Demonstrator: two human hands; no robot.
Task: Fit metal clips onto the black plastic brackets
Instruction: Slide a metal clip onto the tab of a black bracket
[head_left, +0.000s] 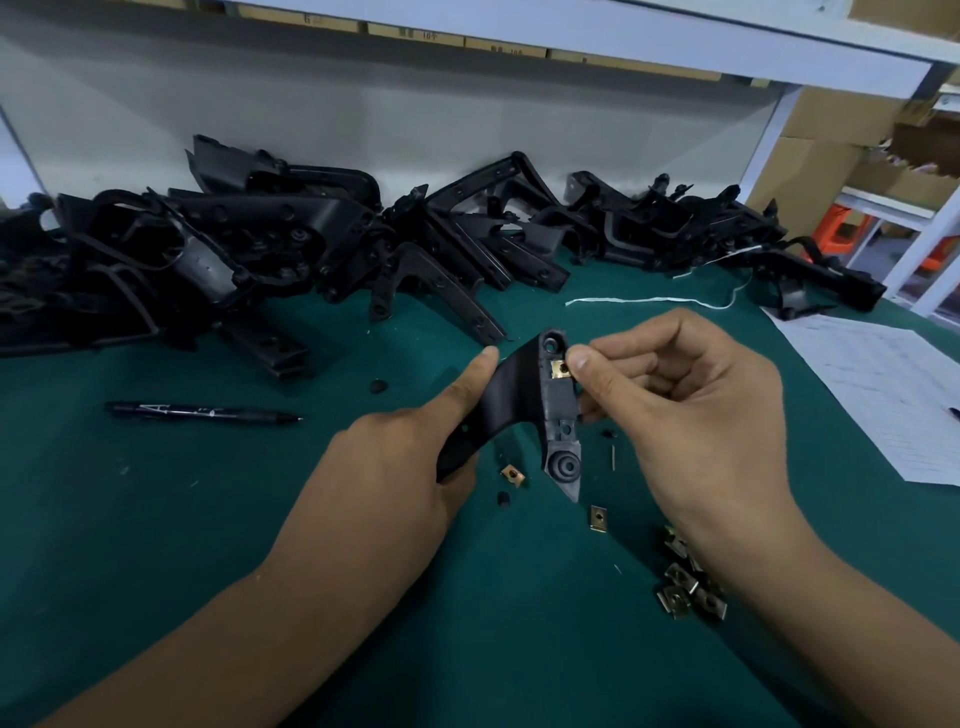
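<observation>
Green matting covers the table, and just above its middle a black plastic bracket is held off the surface. A brass-coloured metal clip sits in a seat near the bracket's 12 o'clock end. The right hand, at 3 o'clock of the bracket, has its fingers curled, thumb and forefinger closed on the bracket's edge with the thumb tip touching the clip. The left hand, at 8 o'clock, grips the bracket's curved arm, forefinger stretched along it. The step looks like seating this clip; the next move probably calls for a firm thumb press until it sits flush, the left hand bracing. Loose clips lie at 5 o'clock, with single ones near the bracket's lower tip. A pile of brackets fills the far edge, a marker pen at 9 o'clock, a paper sheet at 3 o'clock.
</observation>
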